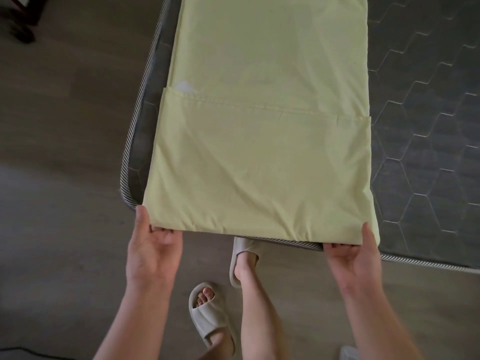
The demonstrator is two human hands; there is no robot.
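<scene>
**Both hands pinch the near corners of a yellow sheet**

A pale yellow sheet [259, 131], folded into a long strip, lies on a dark grey mattress [426, 131] quilted in hexagons. It runs from 12 o'clock down to 6 o'clock, where its near edge hangs just past the mattress's striped piping [141, 94]. A hemmed layer edge crosses the strip about halfway along.

The left hand [152, 253], at 7 o'clock, grips the near left corner, thumb on top and fingers curled beneath the cloth. The right hand [353, 255], at 5 o'clock, holds the near right corner the same way. The edge between them is stretched fairly straight.

Below, at 6 o'clock, two feet in beige slippers [207, 315] stand on a wood-look floor [65, 152]; one is tucked partly under the sheet's edge.
</scene>
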